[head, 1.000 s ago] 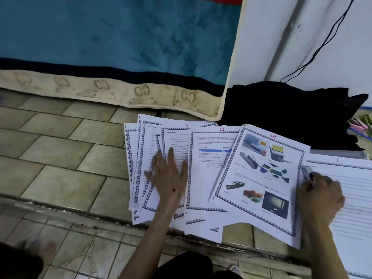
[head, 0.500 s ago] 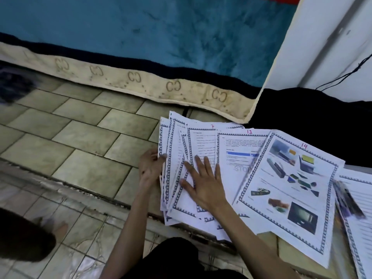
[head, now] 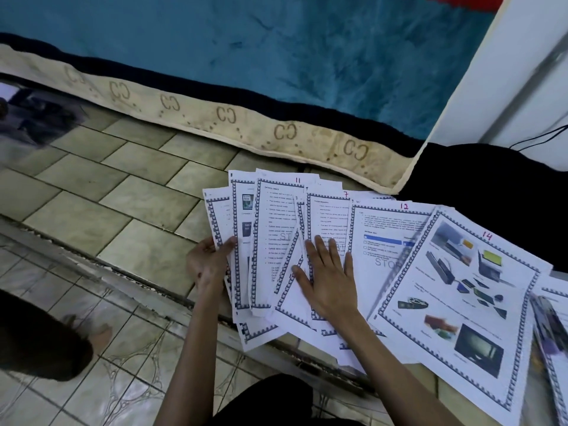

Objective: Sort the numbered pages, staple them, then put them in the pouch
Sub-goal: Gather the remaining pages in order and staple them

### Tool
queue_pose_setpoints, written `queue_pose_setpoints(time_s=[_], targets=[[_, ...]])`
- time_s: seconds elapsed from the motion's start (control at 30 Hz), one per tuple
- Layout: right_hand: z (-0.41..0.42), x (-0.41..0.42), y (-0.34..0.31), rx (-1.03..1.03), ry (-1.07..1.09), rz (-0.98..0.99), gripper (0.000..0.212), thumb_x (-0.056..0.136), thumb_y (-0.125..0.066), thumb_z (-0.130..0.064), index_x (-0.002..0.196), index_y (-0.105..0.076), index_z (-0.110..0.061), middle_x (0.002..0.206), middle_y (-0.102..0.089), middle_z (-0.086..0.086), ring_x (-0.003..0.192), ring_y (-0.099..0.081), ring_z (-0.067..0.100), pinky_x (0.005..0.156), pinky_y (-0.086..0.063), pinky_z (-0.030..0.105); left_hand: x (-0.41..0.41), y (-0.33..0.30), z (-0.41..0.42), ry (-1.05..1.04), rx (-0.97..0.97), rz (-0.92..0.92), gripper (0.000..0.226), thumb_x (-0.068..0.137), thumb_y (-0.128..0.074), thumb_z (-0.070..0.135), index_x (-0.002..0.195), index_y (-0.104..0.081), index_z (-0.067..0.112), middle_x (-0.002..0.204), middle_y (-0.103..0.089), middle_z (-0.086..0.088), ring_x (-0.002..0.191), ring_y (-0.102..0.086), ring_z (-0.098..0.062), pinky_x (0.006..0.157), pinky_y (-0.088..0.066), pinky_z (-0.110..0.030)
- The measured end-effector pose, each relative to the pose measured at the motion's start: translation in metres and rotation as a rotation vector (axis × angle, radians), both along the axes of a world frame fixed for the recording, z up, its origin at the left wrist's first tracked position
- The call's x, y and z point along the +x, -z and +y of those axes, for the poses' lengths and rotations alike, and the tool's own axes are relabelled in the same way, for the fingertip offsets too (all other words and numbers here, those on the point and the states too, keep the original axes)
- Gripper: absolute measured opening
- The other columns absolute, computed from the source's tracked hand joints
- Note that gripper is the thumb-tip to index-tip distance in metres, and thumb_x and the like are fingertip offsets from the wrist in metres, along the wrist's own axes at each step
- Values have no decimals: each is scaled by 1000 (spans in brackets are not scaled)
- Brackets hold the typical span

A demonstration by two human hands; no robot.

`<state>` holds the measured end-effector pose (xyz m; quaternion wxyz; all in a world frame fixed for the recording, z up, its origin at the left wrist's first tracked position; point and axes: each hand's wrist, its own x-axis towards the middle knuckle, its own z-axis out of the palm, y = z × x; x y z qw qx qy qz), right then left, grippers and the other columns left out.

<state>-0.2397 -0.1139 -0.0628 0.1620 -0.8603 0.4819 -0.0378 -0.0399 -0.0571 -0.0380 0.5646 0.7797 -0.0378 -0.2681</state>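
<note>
The left hand [head: 209,264] had its grip on the left edge of the fanned pages [head: 276,256]: the thumb lay over the top of the bordered margin and the fingers curled beneath, pinching the outermost sheets. The right hand [head: 327,276] lay flat on the middle of the fan, fingers straight and slightly spread, holding nothing and pressing down on the sheet marked 7 [head: 329,216].

The pages were spread in an overlapping fan on the tiled floor [head: 92,192], each with a dark patterned border and a red handwritten number near its top. Left of the sheet marked 7 sat the page marked 11 [head: 276,210], partly covered by it. To the right came the page marked 12 [head: 387,235], with a blue bar and a faint grey watermark, and overlapping its right side was the page marked 14 [head: 461,284], covered with small colour pictures of devices. At the far right edge another sheet [head: 553,296] was cut off by the frame, with a blurred object lying on it that could not be identified.

Beyond the papers lay a blue blanket [head: 276,56] with a cream trim printed with paired letters. A black cloth [head: 476,179] sat behind the right-hand pages, below a white wall [head: 522,72]. A bare foot [head: 95,333] showed at lower left on the paler tiles.
</note>
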Motion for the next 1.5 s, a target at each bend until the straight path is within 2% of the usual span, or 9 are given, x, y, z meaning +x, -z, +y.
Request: queue_pose_setpoints(time_s=[0.17,0.3,0.4,0.5,0.63,0.77,0.83,1.27,1.5], targets=[[-5,4,3,-9,30,-55,81,78,9,-59,150,-8,-25,159,-2,-7,146,10,12,115,13,39,-1,-6,1,-32,23,-74,49,65,-84,20,107,-64,4,88,-65,-6,79,-64,-21,72,-54,-31],[-6,9,-2,10,50,-90,68,89,-4,-48,150,-14,-20,159,-6,-3,146,5,13,116,11,37,-4,-9,3,-26,39,-213,53,70,-78,14,118,-56,8,101,-68,-12,88,-66,-25,72,-52,-32],[-7,14,-6,71,57,-137,58,96,-9,-42,149,-17,-19,159,-9,-1,147,3,13,116,10,35,-12,-9,-1,12,191,-525,63,76,-68,7,133,-41,10,132,-48,-17,121,-44,-35,95,-39,-46],[-9,18,-10,129,76,-208,50,102,-17,-36,148,-23,-18,158,-12,1,147,0,15,116,9,33,-40,-11,-11,241,159,-847,42,86,-55,2,127,-50,8,134,-47,-18,123,-40,-37,99,-36,-49],[-10,6,-5,-43,45,-91,74,87,4,-57,147,-25,-25,158,-13,4,147,1,23,114,12,40,-87,10,-14,668,171,-785,37,98,-39,17,133,-48,11,139,-48,-10,130,-41,-28,105,-33,-39],[-16,-19,-1,-31,98,40,77,77,10,-69,146,-10,-43,159,1,-7,146,11,19,113,12,52,-103,28,-11,886,411,-899,69,88,8,51,149,-10,24,158,-4,5,147,3,-14,117,5,-38],[-18,-28,-2,-15,106,53,82,72,15,-74,146,-7,-46,159,4,-10,146,13,18,113,11,52,-101,31,-9,901,487,-917,79,78,20,52,149,-1,26,158,4,9,144,12,-10,115,11,-42],[7,-57,1,-34,41,3,72,80,13,-69,146,-3,-44,152,12,-16,141,23,18,110,24,43,-90,30,-4,825,524,-881,63,88,1,44,149,1,25,157,4,11,145,9,-12,114,12,-47],[26,-36,13,-166,28,-71,51,95,-39,-29,145,-27,-29,149,-37,-1,138,-34,23,115,-18,53,-90,31,-5,805,514,-906,64,88,-2,45,149,-6,26,157,-1,11,146,4,-13,114,9,-49]])
